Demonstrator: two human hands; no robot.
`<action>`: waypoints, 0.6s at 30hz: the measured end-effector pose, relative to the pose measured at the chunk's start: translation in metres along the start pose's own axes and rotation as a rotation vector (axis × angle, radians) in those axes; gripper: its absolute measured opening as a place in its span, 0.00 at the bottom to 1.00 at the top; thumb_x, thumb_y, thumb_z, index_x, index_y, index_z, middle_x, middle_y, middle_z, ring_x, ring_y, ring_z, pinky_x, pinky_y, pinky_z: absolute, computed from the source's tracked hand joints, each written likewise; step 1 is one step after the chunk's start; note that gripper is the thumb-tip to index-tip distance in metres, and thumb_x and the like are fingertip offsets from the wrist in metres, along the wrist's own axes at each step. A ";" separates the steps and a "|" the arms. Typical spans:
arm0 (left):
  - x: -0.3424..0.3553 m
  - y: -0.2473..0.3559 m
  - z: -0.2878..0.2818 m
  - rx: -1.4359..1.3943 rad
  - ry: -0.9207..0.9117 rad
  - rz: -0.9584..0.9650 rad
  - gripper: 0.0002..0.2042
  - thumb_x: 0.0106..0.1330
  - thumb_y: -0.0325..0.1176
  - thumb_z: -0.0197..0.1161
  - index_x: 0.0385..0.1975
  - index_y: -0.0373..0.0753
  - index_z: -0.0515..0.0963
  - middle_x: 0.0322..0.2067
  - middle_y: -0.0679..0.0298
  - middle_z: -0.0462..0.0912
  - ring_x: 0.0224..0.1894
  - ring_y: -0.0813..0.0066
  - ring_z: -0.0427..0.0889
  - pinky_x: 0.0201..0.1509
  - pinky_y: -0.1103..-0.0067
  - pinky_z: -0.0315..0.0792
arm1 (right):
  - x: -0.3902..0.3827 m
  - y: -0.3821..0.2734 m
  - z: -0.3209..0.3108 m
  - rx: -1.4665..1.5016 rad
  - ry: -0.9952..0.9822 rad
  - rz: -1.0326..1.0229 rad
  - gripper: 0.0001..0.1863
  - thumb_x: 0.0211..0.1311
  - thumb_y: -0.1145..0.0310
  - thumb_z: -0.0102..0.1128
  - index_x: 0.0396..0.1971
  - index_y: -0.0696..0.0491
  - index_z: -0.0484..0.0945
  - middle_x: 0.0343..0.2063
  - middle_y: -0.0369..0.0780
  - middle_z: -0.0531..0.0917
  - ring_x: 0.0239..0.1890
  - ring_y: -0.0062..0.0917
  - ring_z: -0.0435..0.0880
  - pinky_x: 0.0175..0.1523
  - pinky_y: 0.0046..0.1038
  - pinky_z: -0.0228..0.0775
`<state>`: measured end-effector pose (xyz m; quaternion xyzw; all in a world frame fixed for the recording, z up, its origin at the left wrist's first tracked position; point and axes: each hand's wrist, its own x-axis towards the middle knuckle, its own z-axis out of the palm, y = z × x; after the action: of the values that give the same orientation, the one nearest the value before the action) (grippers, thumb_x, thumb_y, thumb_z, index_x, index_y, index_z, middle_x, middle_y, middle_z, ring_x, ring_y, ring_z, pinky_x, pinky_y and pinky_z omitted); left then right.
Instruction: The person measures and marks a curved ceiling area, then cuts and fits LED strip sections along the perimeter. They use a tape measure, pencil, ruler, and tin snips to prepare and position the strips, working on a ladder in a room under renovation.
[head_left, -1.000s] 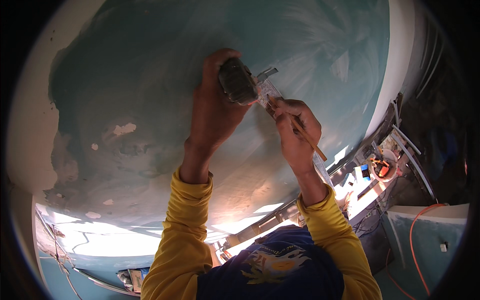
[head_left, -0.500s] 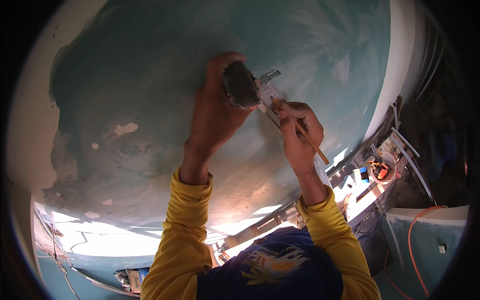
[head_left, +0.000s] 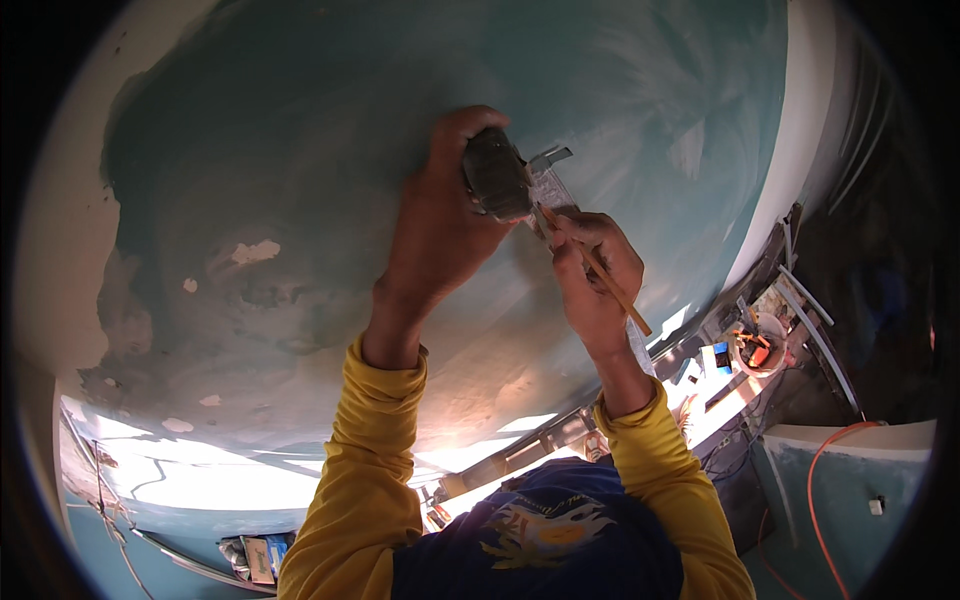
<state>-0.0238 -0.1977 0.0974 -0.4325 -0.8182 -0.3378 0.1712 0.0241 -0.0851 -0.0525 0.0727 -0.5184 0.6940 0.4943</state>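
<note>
My left hand point(head_left: 432, 228) is wrapped round a dark, boxy tape measure point(head_left: 495, 172), thumb over its top. Against the tape measure's right side lies the end of a thin grey metal channel point(head_left: 550, 186), with a bent flange at its tip. It runs down to the right, partly hidden behind my right hand point(head_left: 597, 285). That hand pinches a thin wooden pencil point(head_left: 622, 296), its tip at the channel next to the tape measure. Whether my left fingers also grip the channel is hidden.
A large green board surface point(head_left: 300, 180) with pale patches fills the view behind my hands. At the lower right stand a bucket of tools point(head_left: 757, 350) and loose metal strips point(head_left: 825, 345). An orange cord point(head_left: 815, 490) hangs further right; boxes point(head_left: 258, 558) sit at the lower left.
My left hand and the tape measure have shifted slightly right. The pencil tip has come closer to the tape measure, and my right hand has moved a little left.
</note>
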 end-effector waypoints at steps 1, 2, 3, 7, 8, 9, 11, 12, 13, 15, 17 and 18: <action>0.000 0.000 0.000 0.000 -0.003 0.001 0.33 0.57 0.18 0.75 0.60 0.40 0.65 0.40 0.62 0.78 0.46 0.73 0.87 0.48 0.76 0.84 | -0.001 0.003 0.000 0.003 0.049 0.012 0.07 0.65 0.80 0.61 0.41 0.59 0.81 0.39 0.42 0.86 0.39 0.21 0.85 0.45 0.21 0.76; 0.000 0.001 0.000 0.004 -0.008 0.003 0.33 0.57 0.18 0.76 0.60 0.40 0.65 0.40 0.62 0.78 0.47 0.72 0.87 0.48 0.76 0.85 | -0.001 0.004 -0.001 0.006 0.098 0.024 0.06 0.65 0.80 0.61 0.41 0.59 0.81 0.39 0.42 0.85 0.38 0.20 0.84 0.45 0.21 0.75; 0.000 0.000 -0.001 0.009 -0.009 0.003 0.33 0.57 0.18 0.76 0.60 0.40 0.65 0.40 0.62 0.78 0.47 0.72 0.88 0.48 0.76 0.85 | 0.000 0.003 -0.001 0.037 0.115 0.032 0.06 0.66 0.80 0.62 0.41 0.59 0.81 0.39 0.42 0.85 0.38 0.20 0.83 0.45 0.21 0.75; -0.005 -0.004 -0.001 -0.019 0.027 0.014 0.33 0.58 0.19 0.76 0.60 0.40 0.64 0.40 0.61 0.80 0.47 0.72 0.88 0.48 0.76 0.84 | 0.006 0.002 -0.003 0.029 0.110 -0.022 0.05 0.67 0.79 0.62 0.41 0.59 0.81 0.40 0.42 0.85 0.37 0.19 0.82 0.44 0.21 0.74; -0.006 -0.004 -0.002 -0.003 0.037 0.017 0.33 0.58 0.19 0.76 0.60 0.40 0.64 0.39 0.61 0.80 0.47 0.72 0.88 0.48 0.76 0.83 | 0.008 0.002 -0.002 -0.006 0.090 -0.058 0.05 0.67 0.79 0.63 0.41 0.59 0.81 0.40 0.41 0.85 0.37 0.18 0.82 0.44 0.21 0.73; -0.008 -0.004 -0.002 0.010 0.050 0.018 0.33 0.58 0.19 0.76 0.60 0.40 0.64 0.39 0.61 0.81 0.47 0.72 0.88 0.48 0.76 0.83 | 0.009 0.001 -0.002 0.017 0.071 -0.036 0.05 0.67 0.79 0.63 0.41 0.59 0.81 0.39 0.41 0.85 0.37 0.19 0.82 0.44 0.21 0.73; -0.014 -0.004 -0.003 0.010 0.081 0.003 0.32 0.58 0.19 0.75 0.59 0.40 0.64 0.37 0.62 0.81 0.48 0.72 0.88 0.48 0.76 0.82 | 0.010 -0.004 0.002 0.062 0.034 0.009 0.06 0.66 0.79 0.63 0.41 0.60 0.81 0.39 0.41 0.85 0.37 0.19 0.82 0.44 0.21 0.74; -0.017 -0.004 -0.002 -0.008 0.099 -0.010 0.32 0.58 0.19 0.75 0.59 0.40 0.64 0.36 0.62 0.81 0.48 0.72 0.88 0.48 0.76 0.81 | 0.012 -0.003 0.002 0.046 0.022 -0.016 0.06 0.66 0.80 0.63 0.41 0.60 0.81 0.39 0.41 0.85 0.37 0.19 0.82 0.44 0.21 0.74; -0.020 -0.004 0.000 -0.027 0.116 -0.022 0.31 0.59 0.19 0.75 0.59 0.40 0.64 0.36 0.62 0.82 0.49 0.71 0.88 0.48 0.76 0.81 | 0.014 0.000 0.001 0.030 0.010 -0.041 0.06 0.66 0.80 0.63 0.41 0.60 0.81 0.39 0.41 0.85 0.37 0.19 0.82 0.44 0.21 0.74; -0.026 -0.010 0.001 -0.046 0.143 -0.018 0.31 0.59 0.19 0.75 0.58 0.40 0.64 0.38 0.61 0.81 0.50 0.70 0.88 0.49 0.76 0.81 | 0.016 -0.001 0.003 0.024 -0.008 -0.064 0.06 0.66 0.80 0.63 0.42 0.60 0.81 0.39 0.42 0.85 0.38 0.19 0.83 0.45 0.21 0.74; -0.031 -0.011 -0.002 -0.067 0.157 -0.036 0.31 0.59 0.19 0.75 0.58 0.40 0.64 0.40 0.61 0.81 0.50 0.70 0.88 0.49 0.76 0.81 | 0.016 -0.005 0.006 0.043 -0.021 -0.062 0.06 0.67 0.80 0.63 0.42 0.59 0.81 0.39 0.42 0.85 0.38 0.19 0.83 0.45 0.21 0.74; -0.031 -0.010 -0.001 -0.091 0.152 -0.047 0.31 0.59 0.19 0.75 0.58 0.40 0.64 0.41 0.61 0.80 0.51 0.69 0.88 0.49 0.76 0.81 | 0.016 -0.005 0.006 0.037 -0.024 -0.073 0.07 0.67 0.80 0.62 0.43 0.59 0.81 0.40 0.42 0.85 0.38 0.20 0.83 0.45 0.21 0.74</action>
<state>-0.0142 -0.2206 0.0766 -0.3938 -0.7966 -0.4101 0.2052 0.0173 -0.0801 -0.0369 0.1092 -0.5083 0.6841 0.5115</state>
